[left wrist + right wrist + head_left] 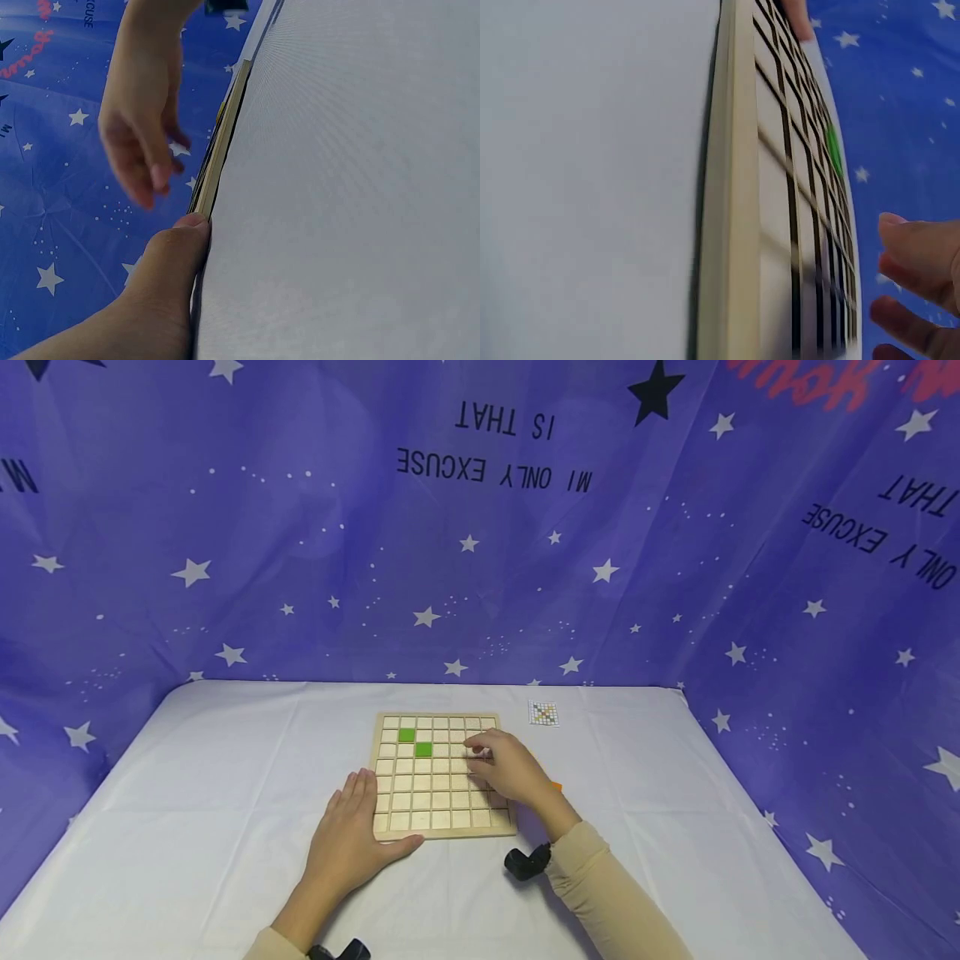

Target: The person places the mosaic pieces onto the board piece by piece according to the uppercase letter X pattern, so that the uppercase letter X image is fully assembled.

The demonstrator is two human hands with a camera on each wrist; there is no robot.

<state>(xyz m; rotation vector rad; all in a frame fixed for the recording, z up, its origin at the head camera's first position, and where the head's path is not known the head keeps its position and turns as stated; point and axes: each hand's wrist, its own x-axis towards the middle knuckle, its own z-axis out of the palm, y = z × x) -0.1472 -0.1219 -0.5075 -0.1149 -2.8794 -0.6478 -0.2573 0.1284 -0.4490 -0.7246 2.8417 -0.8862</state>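
A square wooden grid board (446,836) lies on the white table, its cells pale except for two green square tiles, one tile (407,735) up and left of the other tile (423,749). My left hand (347,835) rests at the board's near left corner. Its straight fingers lie along the left edge and the thumb touches the front edge. Over the right side of the board hovers my right hand (510,767), fingers loosely bent. In the right wrist view, its fingertips (892,219) stand apart from the board, and I see nothing held between them.
A small card (543,712) printed with a coloured grid lies beyond the board's right far corner. Part of an orange piece (557,787) shows beside my right wrist, mostly hidden by it. A purple star-patterned curtain (420,568) surrounds the table's back and sides.
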